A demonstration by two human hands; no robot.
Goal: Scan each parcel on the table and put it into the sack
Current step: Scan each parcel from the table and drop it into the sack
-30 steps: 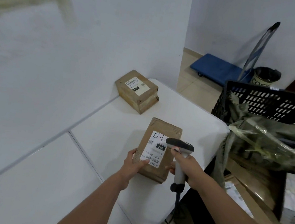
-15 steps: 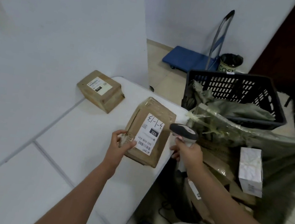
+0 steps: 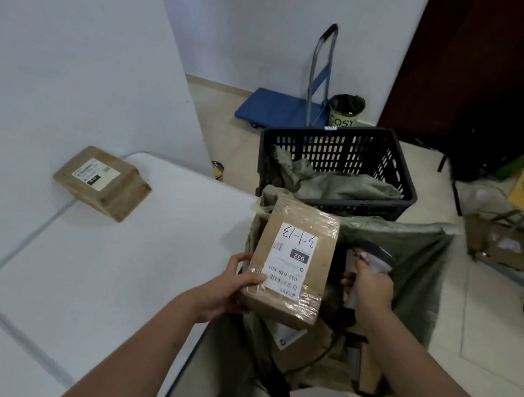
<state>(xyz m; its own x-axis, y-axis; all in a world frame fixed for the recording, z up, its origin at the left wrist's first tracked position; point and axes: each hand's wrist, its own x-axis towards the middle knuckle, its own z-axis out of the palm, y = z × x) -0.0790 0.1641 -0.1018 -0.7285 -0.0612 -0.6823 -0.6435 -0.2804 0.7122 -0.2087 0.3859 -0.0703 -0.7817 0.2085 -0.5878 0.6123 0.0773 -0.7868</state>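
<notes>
Over the open sack [image 3: 423,271] in the head view, my left hand [image 3: 233,288] is gripping the taped box [image 3: 292,261] by its near-left corner, holding it past the table [image 3: 133,268] edge, while my right hand [image 3: 371,287] is wrapped around the scanner [image 3: 370,256]. My worry is that a one-corner hold could let it tip and land on the parcels already inside, or snag the scanner cord. One more box [image 3: 102,180] sits by the wall, not yet bagged.

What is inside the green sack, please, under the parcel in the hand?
Inside the green sack lie brown parcels. The held parcel and scanner cover part of it, so no full count.
</notes>
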